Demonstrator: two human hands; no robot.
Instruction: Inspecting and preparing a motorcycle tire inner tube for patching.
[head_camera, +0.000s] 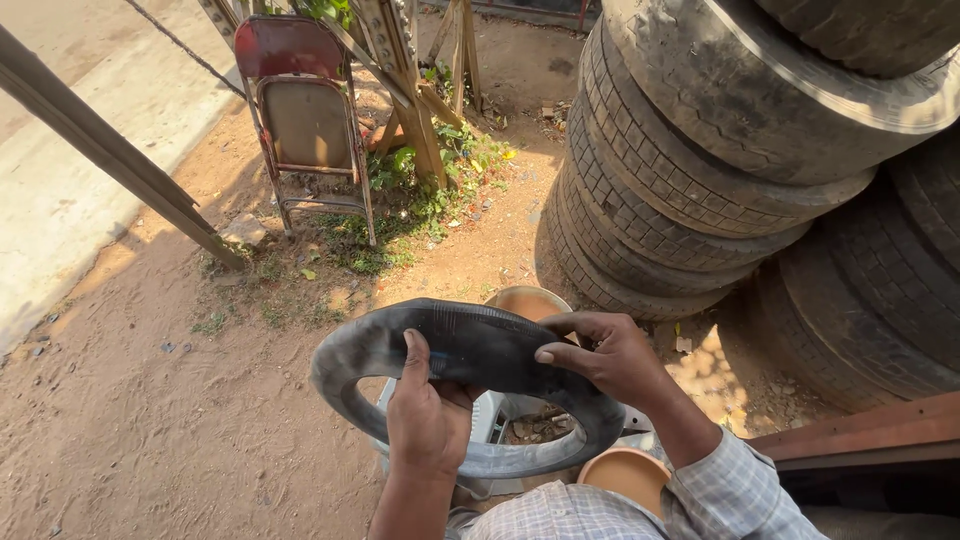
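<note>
Sandy outdoor ground beside stacked truck tyres (700, 170) and a folding chair (305, 120); a black inner tube (470, 350) is held up in both hands.

The tube is gripped by the left hand (428, 415) underneath and the right hand (610, 355) on top, above a tub (490, 415); handling appears under way, with nothing visibly patched or finished.

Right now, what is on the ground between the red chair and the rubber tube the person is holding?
In the head view, between the red chair and the rubber tube lies bare sandy ground with a patch of green weeds and scattered dry leaves.
</note>
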